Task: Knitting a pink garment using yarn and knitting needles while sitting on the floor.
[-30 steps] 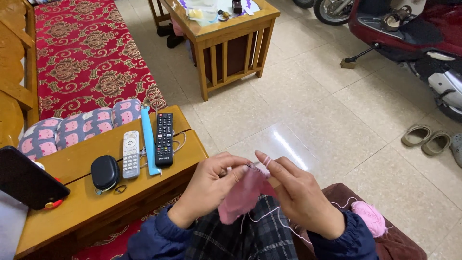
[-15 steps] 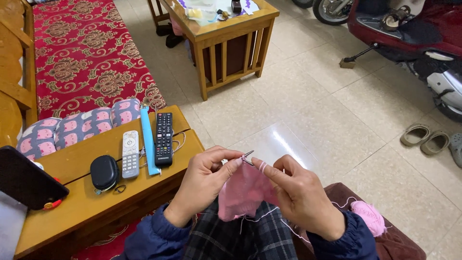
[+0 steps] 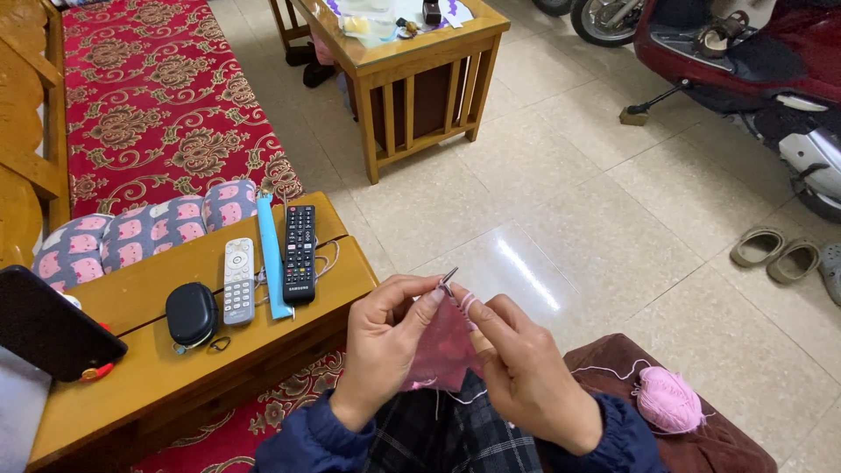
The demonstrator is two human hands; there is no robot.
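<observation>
Knitting is under way: the left hand and right hand each pinch a needle, tips crossed above a small pink knitted piece hanging over the lap. Only a short piece is worked; a full yarn ball lies right of the piece. Left of it a wooden table carries two remotes. Nothing blocks the hands.

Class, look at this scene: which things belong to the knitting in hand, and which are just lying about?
In use: left hand, right hand, knitting needles, pink knitted piece, pink yarn ball.

Lying about: black remote, white remote, black pouch, sandals, scooter.
</observation>
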